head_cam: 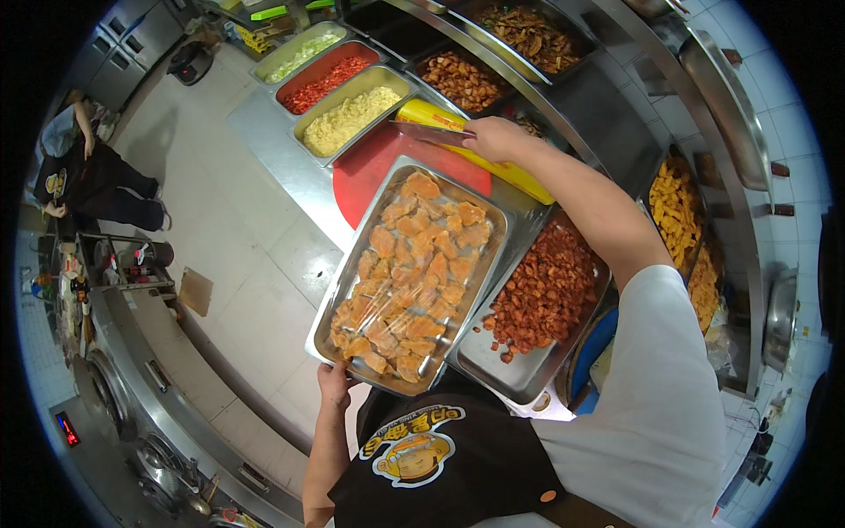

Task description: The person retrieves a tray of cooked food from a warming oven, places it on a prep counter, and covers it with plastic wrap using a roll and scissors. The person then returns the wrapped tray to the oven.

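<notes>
My left hand [335, 384] grips the near left corner of a steel tray [496, 264], its thumb over the rim. Flat pieces of orange-coated meat [412, 264] lie spread in this tray, with shiny clear film over at least part of them. At the counter's far side, my right hand [496, 138] is closed around the handle of a knife or cleaver [432, 133]. The blade points left, over a yellow roll of plastic film [521, 181] and beside a round red cutting board [370, 171]. The tray covers the near part of the board.
A steel tray of diced reddish-brown meat [541, 290] sits right of the held tray. Pans of chopped egg [353, 119], red pieces [323, 82] and pale green pieces [300, 56] stand beyond. A steel shelf [568, 125] curves overhead at right. Another person [99, 171] stands far left.
</notes>
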`<action>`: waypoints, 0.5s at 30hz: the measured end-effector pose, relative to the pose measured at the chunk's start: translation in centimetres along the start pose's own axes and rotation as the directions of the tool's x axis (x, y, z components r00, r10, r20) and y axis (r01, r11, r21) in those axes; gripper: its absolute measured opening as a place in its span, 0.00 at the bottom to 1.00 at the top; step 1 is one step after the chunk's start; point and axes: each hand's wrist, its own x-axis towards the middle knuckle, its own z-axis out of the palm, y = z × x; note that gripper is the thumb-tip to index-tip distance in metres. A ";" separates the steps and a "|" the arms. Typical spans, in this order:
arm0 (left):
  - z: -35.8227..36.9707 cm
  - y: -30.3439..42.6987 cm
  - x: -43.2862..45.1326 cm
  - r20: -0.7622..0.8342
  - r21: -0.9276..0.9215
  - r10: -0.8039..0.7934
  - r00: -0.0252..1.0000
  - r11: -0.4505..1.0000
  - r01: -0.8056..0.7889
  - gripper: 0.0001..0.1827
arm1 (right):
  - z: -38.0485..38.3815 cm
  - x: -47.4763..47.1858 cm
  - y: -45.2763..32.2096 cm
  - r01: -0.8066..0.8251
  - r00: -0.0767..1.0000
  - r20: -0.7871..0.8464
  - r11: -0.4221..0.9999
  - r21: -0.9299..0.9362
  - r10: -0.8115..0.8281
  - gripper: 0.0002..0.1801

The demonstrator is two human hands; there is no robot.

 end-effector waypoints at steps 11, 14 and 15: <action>0.0 -0.1 0.9 -0.014 -0.017 -0.028 1.000 0.999 0.027 0.15 | 0.9 -5.8 5.0 -0.064 0.993 0.090 0.994 -0.094 0.073 0.20; 0.1 0.3 1.1 0.027 -0.041 -0.005 1.000 0.999 0.006 0.16 | 0.6 -7.2 6.4 -0.128 0.984 0.120 0.990 -0.063 0.135 0.20; 0.1 0.4 1.1 0.010 -0.025 -0.016 1.000 1.000 0.016 0.16 | 0.5 -7.7 6.8 -0.174 0.971 0.160 0.983 -0.051 0.180 0.20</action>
